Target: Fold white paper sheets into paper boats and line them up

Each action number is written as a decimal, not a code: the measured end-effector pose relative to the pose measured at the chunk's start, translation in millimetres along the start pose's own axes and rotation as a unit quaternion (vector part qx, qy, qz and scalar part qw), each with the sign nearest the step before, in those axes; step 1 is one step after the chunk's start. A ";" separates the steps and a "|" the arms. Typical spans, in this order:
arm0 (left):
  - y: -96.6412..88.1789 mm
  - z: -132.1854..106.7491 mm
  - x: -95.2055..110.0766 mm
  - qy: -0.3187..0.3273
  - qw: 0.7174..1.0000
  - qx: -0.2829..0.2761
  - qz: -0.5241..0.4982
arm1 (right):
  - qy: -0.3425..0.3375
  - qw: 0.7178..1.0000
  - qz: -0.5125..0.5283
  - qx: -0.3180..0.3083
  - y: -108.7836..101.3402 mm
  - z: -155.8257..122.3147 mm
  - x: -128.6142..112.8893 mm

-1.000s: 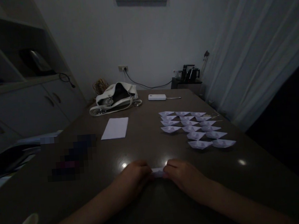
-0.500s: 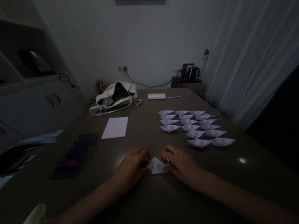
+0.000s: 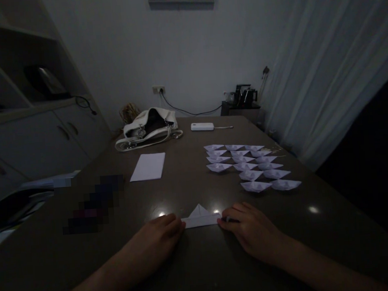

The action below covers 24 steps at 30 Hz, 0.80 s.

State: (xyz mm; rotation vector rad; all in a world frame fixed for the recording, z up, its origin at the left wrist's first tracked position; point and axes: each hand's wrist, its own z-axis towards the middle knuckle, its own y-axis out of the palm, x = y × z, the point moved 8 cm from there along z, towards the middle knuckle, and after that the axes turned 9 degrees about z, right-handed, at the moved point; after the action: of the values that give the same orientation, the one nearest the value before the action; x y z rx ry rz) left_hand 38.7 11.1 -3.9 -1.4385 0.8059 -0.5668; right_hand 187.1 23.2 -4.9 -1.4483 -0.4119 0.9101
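Note:
A partly folded sheet of white paper [image 3: 201,220] lies on the dark table near its front, with a triangular peak at the back and a straight folded band along the near edge. My left hand [image 3: 162,236] is closed on the band's left end, thumb and fingers pinching it. At the right end, my right hand [image 3: 248,226] pinches the band's corner between thumb and curled fingers. Several finished white paper boats [image 3: 248,165] stand in rows beyond my right hand. A stack of white paper [image 3: 148,167] rests beyond my left hand.
A white handbag [image 3: 149,126] sits at the table's far left. Near the far edge lies a white power bank [image 3: 202,126] with a short cable. A blurred dark patch [image 3: 94,201] covers something on the left. A curtain [image 3: 321,65] hangs at the right.
Both hands have moved outward from the paper's middle to its ends. A straight band now shows along the near edge, below the peak.

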 end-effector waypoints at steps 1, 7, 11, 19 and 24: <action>-1.1 -3.2 -1.8 -0.011 1.000 0.001 0.001 | 0.003 1.000 0.009 0.001 -0.5 -1.2 0.9; -12.3 -0.4 -4.9 -0.040 0.999 0.004 -0.024 | 0.019 0.996 0.083 0.024 -2.6 -0.6 5.8; -14.9 18.0 -7.6 -0.060 0.996 0.041 -0.054 | 0.019 0.991 0.122 0.044 -3.1 -0.4 6.6; 0.5 41.2 -6.8 -0.054 0.996 0.037 -0.057 | 0.140 0.964 0.184 0.128 -11.3 -3.9 24.3; -5.3 44.8 -19.2 -0.099 0.978 0.076 -0.165 | 0.192 0.924 0.319 0.093 2.3 13.8 28.4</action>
State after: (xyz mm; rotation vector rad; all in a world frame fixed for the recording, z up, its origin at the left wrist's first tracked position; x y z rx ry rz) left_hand 61.9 53.9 1.9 -1.4688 0.3588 -0.7061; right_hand 193.9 53.0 -13.2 -1.5598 0.4603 1.1018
